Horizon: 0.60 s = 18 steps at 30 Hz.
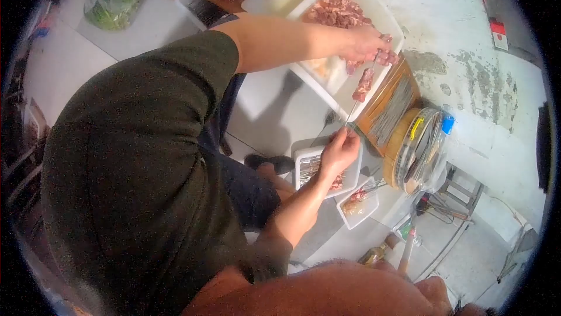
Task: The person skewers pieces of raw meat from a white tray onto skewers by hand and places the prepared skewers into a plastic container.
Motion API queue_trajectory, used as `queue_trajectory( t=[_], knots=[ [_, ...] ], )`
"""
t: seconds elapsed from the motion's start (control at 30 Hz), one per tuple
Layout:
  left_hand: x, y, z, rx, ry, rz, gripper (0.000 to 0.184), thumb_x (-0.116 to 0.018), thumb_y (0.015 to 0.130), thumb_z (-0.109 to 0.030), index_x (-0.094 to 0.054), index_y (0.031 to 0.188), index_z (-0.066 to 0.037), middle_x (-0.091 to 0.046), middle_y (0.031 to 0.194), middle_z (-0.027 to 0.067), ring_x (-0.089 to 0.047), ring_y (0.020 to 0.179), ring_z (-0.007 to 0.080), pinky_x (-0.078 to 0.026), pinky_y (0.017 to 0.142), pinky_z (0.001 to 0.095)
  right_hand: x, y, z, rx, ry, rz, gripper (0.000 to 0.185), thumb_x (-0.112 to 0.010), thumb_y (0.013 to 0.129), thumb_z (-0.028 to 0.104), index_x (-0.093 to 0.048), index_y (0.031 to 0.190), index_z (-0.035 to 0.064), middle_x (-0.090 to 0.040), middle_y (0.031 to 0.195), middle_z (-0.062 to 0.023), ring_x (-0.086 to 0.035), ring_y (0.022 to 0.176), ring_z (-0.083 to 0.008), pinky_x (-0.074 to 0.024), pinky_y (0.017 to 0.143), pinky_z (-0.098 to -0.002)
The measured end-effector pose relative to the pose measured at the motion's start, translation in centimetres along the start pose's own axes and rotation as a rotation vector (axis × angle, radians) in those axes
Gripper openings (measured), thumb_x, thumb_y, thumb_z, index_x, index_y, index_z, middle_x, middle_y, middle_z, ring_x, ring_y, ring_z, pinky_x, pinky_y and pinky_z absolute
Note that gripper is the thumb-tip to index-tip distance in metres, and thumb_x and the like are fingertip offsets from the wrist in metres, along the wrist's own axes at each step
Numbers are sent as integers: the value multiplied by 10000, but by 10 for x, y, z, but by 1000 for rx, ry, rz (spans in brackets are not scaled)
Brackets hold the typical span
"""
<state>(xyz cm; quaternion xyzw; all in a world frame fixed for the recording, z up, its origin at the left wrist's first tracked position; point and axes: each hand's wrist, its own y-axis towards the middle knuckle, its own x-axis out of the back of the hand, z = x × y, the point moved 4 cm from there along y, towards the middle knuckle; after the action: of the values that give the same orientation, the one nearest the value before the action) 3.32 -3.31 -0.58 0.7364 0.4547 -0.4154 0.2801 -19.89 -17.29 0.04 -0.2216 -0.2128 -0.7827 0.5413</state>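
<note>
Bare skin (280,295) lines the bottom edge while the left hand (363,44), clamped on red meat chunks (363,85), and pinching right hand (340,149) hold a thin metal skewer (352,111) slanting upper right to lower left.

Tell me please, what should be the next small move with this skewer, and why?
Probably the left hand should slide its meat piece down the skewer: a gap seems to separate it from the threaded meat, while the right hand holds the lower end.
</note>
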Motion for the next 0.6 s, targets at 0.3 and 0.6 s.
queue_trajectory(
  t=[0.3,0.6],
  knots=[
    [-4,-5,2,45,135,36,111,-519,917,-39,-516,1009,21,-571,994,140,-609,987,289,-502,816,401,-3,2,-3,-45,9,10,198,-568,919,168,-546,831,-8,-540,611,-31,-480,517,-87,-385,470,-231],
    [-6,-8,-1,193,-73,40,175,-514,947,-122,-522,1021,36,-563,985,149,-609,963,296,-501,811,416,-3,5,-5,-28,115,-18,186,-556,919,144,-528,816,-7,-537,622,-32,-478,530,-85,-380,466,-229]
  ],
)
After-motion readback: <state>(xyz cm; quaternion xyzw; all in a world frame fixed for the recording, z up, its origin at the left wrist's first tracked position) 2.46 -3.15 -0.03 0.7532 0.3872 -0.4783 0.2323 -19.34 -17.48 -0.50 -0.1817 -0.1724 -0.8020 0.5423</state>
